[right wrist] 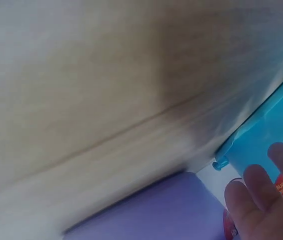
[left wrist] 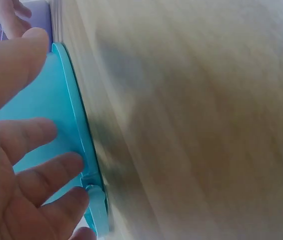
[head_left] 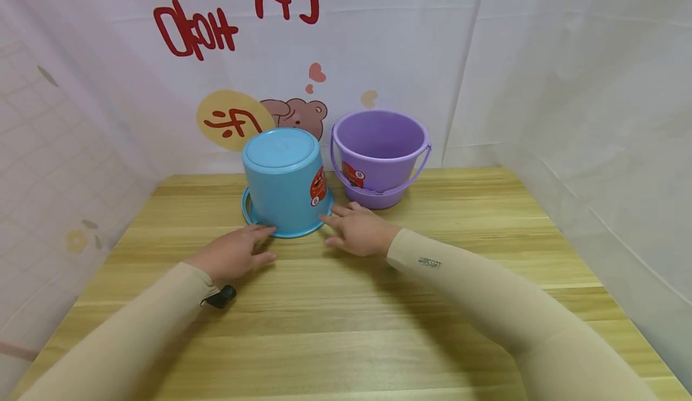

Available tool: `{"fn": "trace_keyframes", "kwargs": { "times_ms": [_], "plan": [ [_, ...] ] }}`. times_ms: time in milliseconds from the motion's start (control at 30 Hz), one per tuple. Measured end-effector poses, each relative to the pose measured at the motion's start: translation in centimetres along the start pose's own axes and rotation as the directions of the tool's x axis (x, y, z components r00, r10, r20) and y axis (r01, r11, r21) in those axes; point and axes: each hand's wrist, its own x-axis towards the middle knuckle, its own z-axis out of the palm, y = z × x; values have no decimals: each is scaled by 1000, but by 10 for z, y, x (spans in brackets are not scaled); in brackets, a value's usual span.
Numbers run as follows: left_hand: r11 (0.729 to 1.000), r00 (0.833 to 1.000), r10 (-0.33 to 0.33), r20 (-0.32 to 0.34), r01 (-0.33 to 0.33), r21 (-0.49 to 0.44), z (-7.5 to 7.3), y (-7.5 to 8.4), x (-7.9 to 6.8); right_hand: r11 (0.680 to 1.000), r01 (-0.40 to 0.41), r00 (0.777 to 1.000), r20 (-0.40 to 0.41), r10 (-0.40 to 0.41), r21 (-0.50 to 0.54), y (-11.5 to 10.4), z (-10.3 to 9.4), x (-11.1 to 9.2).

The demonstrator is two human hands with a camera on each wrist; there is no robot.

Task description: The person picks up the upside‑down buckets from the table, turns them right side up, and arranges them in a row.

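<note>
A blue bucket (head_left: 282,188) stands upside down on the wooden table, its base up and its rim against the tabletop. My left hand (head_left: 233,253) is at the front left of the rim, fingers spread and fairly straight. In the left wrist view those fingers (left wrist: 56,175) overlap the blue wall beside the rim and a handle hinge. On the other side, my right hand (head_left: 361,230) reaches to the rim's right edge with fingers extended. The right wrist view has its fingertips (right wrist: 254,175) in front of the blue bucket, with a red label partly hidden behind them.
Right beside the blue bucket, a purple bucket (head_left: 381,161) stands upright with its handle hanging down in front. A printed white curtain (head_left: 405,47) closes off the back of the table (head_left: 324,335), and more white cloth hangs along both sides.
</note>
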Motion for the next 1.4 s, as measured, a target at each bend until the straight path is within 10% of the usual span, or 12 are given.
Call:
{"fn": "trace_keyframes", "kwargs": {
  "times_ms": [467, 1400],
  "plan": [
    [978, 1000, -8, 24, 2, 209, 2, 6, 8, 992, -122, 975, 193, 113, 38, -3, 8, 12],
    [962, 999, -17, 38, 5, 274, 0, 14, 11, 988, -153, 946, 285, 155, -27, -16, -4, 13]
  ]
}}
